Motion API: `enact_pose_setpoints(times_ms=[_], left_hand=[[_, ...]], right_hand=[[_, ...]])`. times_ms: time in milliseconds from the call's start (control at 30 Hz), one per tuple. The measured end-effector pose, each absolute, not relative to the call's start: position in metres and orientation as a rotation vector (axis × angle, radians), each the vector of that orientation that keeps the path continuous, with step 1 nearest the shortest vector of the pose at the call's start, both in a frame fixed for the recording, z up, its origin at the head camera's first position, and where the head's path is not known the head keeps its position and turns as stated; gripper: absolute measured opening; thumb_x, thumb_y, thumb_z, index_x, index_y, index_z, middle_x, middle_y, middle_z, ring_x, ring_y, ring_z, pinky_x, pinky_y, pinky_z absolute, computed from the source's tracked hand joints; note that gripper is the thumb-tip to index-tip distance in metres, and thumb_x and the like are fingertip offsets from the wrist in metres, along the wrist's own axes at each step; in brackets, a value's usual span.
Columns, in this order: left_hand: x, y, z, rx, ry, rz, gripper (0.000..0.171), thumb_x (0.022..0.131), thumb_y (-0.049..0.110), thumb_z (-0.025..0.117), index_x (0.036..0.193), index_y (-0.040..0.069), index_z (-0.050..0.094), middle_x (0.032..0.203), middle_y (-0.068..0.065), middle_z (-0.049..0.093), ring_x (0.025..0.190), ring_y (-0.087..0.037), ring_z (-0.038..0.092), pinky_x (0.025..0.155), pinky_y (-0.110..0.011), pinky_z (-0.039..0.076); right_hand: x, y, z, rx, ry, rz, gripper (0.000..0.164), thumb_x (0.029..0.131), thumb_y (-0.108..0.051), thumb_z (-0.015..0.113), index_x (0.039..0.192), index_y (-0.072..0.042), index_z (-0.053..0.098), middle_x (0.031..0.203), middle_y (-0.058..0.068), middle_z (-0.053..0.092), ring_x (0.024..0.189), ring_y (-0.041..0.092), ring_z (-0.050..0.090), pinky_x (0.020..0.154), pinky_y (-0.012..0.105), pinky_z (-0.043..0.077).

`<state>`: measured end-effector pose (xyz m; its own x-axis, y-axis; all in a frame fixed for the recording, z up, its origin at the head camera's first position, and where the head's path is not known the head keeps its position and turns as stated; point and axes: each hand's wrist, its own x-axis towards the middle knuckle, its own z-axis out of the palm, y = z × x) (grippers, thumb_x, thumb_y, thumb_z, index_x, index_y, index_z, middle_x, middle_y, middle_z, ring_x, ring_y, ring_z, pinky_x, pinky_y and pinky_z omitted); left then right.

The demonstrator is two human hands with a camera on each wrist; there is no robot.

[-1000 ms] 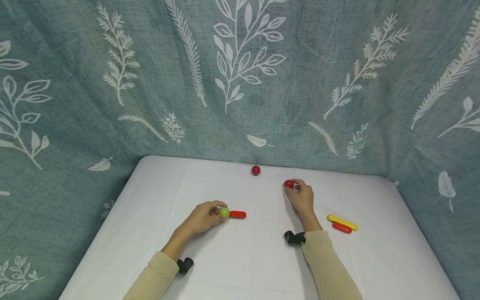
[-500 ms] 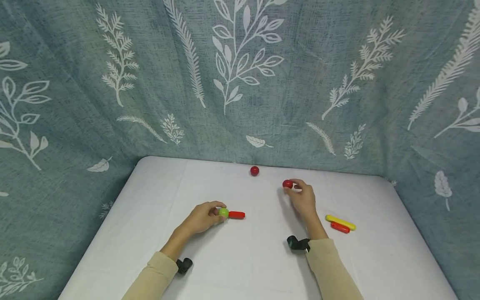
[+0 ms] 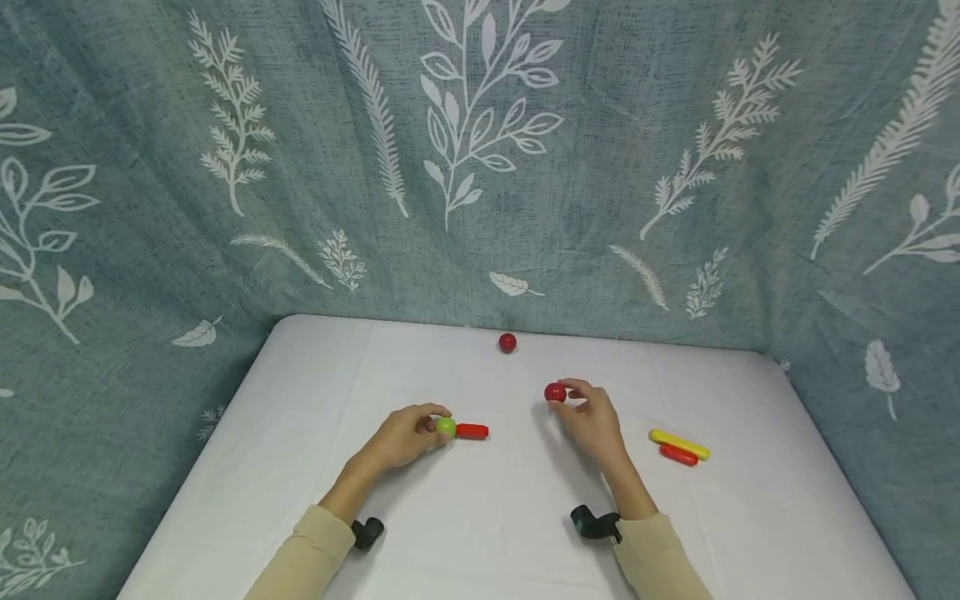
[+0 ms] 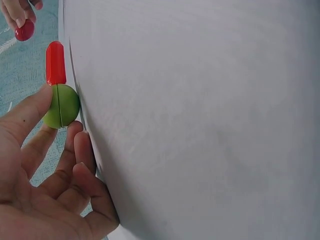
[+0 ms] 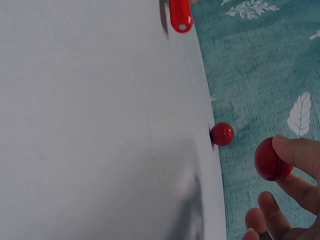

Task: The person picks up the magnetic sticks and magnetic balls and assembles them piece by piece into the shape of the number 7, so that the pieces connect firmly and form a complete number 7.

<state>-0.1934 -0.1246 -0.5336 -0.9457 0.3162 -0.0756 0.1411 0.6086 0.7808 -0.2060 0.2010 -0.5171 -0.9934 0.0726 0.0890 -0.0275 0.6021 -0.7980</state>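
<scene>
My left hand (image 3: 405, 437) pinches a green ball (image 4: 62, 106) between thumb and fingers, low over the white table. A red stick (image 3: 472, 431) extends from the ball's right side, end against it; in the left wrist view the stick (image 4: 56, 62) lines up straight with the ball. In my right hand (image 3: 591, 421), thumb and fingertips pinch a red ball (image 3: 555, 392), raised above the table with its shadow below. The right wrist view shows a seam line round this red ball (image 5: 271, 159). The red stick's free end (image 5: 181, 22) has a hole in it.
Another red ball (image 3: 507, 343) lies near the table's back edge. To the right of my right hand, a yellow stick (image 3: 679, 444) and a shorter red stick (image 3: 678, 455) lie side by side. A patterned curtain (image 3: 480, 250) hangs behind the white table (image 3: 480, 517).
My right hand has moved left and toward me with the red ball. My left hand has stayed in place on the green ball.
</scene>
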Motion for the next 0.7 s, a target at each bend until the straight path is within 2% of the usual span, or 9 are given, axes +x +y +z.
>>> enact_pose_setpoints(times_ms=[200, 533, 700], left_hand=[[-0.193, -0.125, -0.532, 0.376, 2.629, 1.255, 0.031, 0.089, 0.022, 0.078, 0.119, 0.018, 0.070, 0.090, 0.002, 0.060, 0.078, -0.016, 0.053, 0.066, -0.033, 0.046], [-0.192, -0.125, -0.532, 0.373, 2.631, 1.255, 0.031, 0.090, 0.022, 0.077, 0.119, 0.018, 0.070, 0.090, 0.002, 0.059, 0.076, -0.016, 0.052, 0.064, -0.033, 0.045], [-0.193, -0.125, -0.532, 0.378, 2.635, 1.255, 0.031, 0.090, 0.023, 0.078, 0.119, 0.018, 0.070, 0.090, 0.002, 0.060, 0.076, -0.016, 0.052, 0.064, -0.033, 0.045]], right_hand=[[-0.194, 0.191, -0.521, -0.025, -2.739, 1.449, 0.041, 0.088, -0.022, 0.079, 0.127, -0.014, 0.066, 0.113, 0.014, 0.059, 0.094, 0.026, 0.053, 0.073, 0.037, 0.043], [-0.186, 0.180, -0.532, 0.076, -2.750, 1.512, 0.037, 0.088, -0.020, 0.079, 0.122, -0.013, 0.068, 0.110, 0.013, 0.059, 0.087, 0.023, 0.054, 0.067, 0.035, 0.045], [-0.186, 0.174, -0.534, 0.097, -2.767, 1.511, 0.035, 0.087, -0.019, 0.080, 0.120, -0.014, 0.069, 0.109, 0.011, 0.061, 0.087, 0.023, 0.053, 0.068, 0.035, 0.044]])
